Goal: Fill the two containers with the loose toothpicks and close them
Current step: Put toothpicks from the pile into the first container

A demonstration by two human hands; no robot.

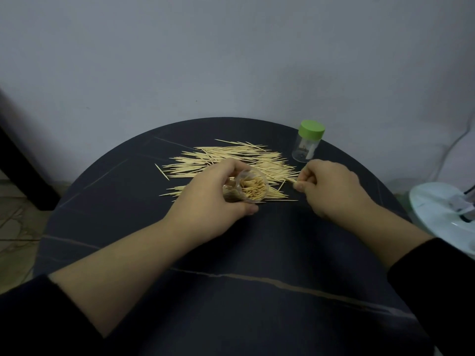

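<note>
- Gripping the open container point(246, 187), your left hand point(210, 201) curls its fingers round the clear wall. It holds the container tilted, with the mouth turned up toward you.
- The open container sits at the near edge of the heap, mid-counter. Whether its base touches the counter, you cannot tell from here.
- It has no lid on and is packed with toothpicks standing on end, their tips showing at the mouth.
- The loose toothpicks point(231, 158) lie in a wide, flat scatter just beyond both hands, mostly running left to right. A few strays lie off to the left side.
- Your right hand point(331, 187) is curled in at the right end of the scatter, thumb and forefinger pinching the loose toothpicks. How many it holds is too small to make out.
- The second container point(305, 150) stands upright at the far right of the counter, beyond your right hand and apart from it.
- Its green lid point(311, 128) is on. The contents are unclear through the wall.
- The counter point(257, 253) is round and dark, with pale veins across it.
- Black sleeves point(30, 317) are pushed up both forearms.
- A white rounded object point(437, 217) sits off the counter's right edge.
- A pale cable point(452, 146) runs behind it against the grey wall point(231, 60).
</note>
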